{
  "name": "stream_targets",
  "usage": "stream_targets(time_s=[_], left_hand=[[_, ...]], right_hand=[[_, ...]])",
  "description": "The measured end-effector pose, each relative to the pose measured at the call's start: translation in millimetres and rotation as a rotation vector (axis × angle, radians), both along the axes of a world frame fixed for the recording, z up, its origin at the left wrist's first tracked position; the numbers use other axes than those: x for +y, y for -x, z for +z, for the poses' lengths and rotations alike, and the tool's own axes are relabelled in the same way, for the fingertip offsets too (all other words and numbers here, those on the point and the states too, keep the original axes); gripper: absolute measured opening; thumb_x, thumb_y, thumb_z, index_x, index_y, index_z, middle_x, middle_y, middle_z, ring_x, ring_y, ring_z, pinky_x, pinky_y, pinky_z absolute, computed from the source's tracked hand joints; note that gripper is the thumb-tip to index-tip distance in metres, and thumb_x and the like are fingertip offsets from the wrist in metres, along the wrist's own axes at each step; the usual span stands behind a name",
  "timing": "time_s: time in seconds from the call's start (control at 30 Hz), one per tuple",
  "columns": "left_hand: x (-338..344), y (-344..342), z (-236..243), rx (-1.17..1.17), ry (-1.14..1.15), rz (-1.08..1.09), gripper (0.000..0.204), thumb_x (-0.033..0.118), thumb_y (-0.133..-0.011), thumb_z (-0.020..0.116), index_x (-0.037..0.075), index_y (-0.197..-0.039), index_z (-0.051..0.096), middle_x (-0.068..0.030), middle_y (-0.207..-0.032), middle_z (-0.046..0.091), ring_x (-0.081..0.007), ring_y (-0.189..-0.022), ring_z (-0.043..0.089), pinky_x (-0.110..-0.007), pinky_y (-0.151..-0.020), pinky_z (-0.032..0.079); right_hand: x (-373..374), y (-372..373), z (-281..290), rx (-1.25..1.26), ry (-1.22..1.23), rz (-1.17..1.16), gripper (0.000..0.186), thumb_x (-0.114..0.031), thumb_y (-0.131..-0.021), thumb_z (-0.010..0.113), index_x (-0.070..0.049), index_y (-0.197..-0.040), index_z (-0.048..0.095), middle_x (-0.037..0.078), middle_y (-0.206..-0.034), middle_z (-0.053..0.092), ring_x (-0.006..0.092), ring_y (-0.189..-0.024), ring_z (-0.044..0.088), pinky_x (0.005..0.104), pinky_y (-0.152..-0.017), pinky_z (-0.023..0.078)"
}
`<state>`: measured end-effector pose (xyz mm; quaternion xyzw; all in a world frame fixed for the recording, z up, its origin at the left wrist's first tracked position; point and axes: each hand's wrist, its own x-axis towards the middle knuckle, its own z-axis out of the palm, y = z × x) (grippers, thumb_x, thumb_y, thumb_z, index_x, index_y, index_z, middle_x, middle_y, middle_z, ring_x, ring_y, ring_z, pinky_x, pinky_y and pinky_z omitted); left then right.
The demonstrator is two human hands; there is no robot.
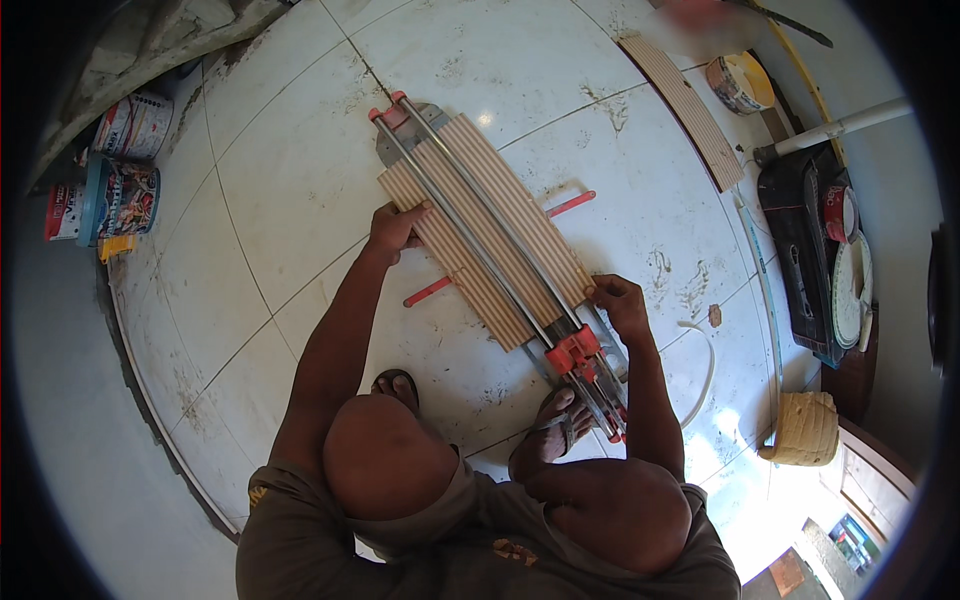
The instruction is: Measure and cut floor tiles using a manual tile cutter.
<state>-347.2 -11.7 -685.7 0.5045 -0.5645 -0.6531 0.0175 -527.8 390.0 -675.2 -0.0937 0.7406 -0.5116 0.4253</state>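
Note:
A ribbed beige tile [495, 205] lies lengthwise on a manual tile cutter with two steel rails [442, 201] and red fittings [572, 348] at the near end. My left hand [393, 228] grips the tile's left edge toward its far end. My right hand [618, 298] holds the tile's near right corner, its fingers curled at the edge. Red support arms [568, 204] stick out from both sides of the cutter. My feet [562, 425] are on the floor by the cutter's near end.
Another ribbed strip [680, 110] lies at the upper right, near a tub [740, 82]. A black case [800, 260], long level-like bar [755, 260] and foam block [800, 428] line the right side. Paint buckets [130, 200] stand at the left wall on the tiled floor [260, 150].

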Motion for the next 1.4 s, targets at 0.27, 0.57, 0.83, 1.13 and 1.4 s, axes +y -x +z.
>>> stream_targets(time_s=[0.27, 0.57, 0.83, 1.13, 1.4], left_hand=[[5, 5, -1, -0.043, -0.004, -0.001, 0.062, 0.039, -0.084, 0.083, 0.0, -0.126, 0.059, -0.0141, -0.107, 0.07, -0.0238, -0.088, 0.072, -0.036, -0.068, 0.061], [0, 3, 1, -0.054, -0.008, 0.011, 0.059, 0.04, -0.085, 0.082, 0.003, -0.125, 0.059, -0.0112, -0.107, 0.071, -0.0225, -0.087, 0.072, -0.038, -0.073, 0.061], [3, 2, 2, -0.054, 0.016, 0.029, 0.063, 0.04, -0.084, 0.083, -0.001, -0.126, 0.058, -0.0139, -0.11, 0.07, -0.0247, -0.093, 0.071, -0.038, -0.073, 0.061], [2, 1, -5, -0.044, -0.007, 0.029, 0.062, 0.04, -0.084, 0.082, 0.001, -0.126, 0.057, -0.0122, -0.11, 0.069, -0.0228, -0.09, 0.071, -0.038, -0.074, 0.061], [1, 2, 3, -0.059, 0.049, 0.041, 0.053, 0.038, -0.084, 0.082, 0.001, -0.116, 0.062, -0.0116, -0.105, 0.071, -0.0215, -0.088, 0.071, -0.035, -0.066, 0.061]], right_hand=[[4, 0, -3, 0.018, 0.002, -0.038, 0.027, -0.016, -0.092, 0.074, 0.004, -0.111, 0.072, 0.004, -0.089, 0.073, 0.009, -0.079, 0.062, 0.0266, -0.075, 0.05], [0, -1, -7, 0.023, 0.009, -0.037, 0.026, -0.015, -0.091, 0.075, 0.003, -0.109, 0.073, 0.004, -0.086, 0.073, 0.0087, -0.077, 0.062, 0.0268, -0.072, 0.05], [1, 1, -8, -0.012, -0.019, -0.002, 0.028, -0.017, -0.092, 0.074, 0.002, -0.113, 0.072, 0.003, -0.089, 0.072, 0.0089, -0.079, 0.062, 0.0269, -0.074, 0.05], [31, -19, 18, 0.221, -0.119, -0.048, 0.038, -0.022, -0.091, 0.075, 0.001, -0.12, 0.069, 0.008, -0.09, 0.073, 0.0124, -0.082, 0.066, 0.0288, -0.077, 0.052], [174, -110, 112, 0.144, -0.525, -0.083, 0.025, -0.026, -0.096, 0.065, -0.006, -0.11, 0.073, 0.009, -0.092, 0.074, 0.02, -0.086, 0.069, 0.0355, -0.08, 0.053]])
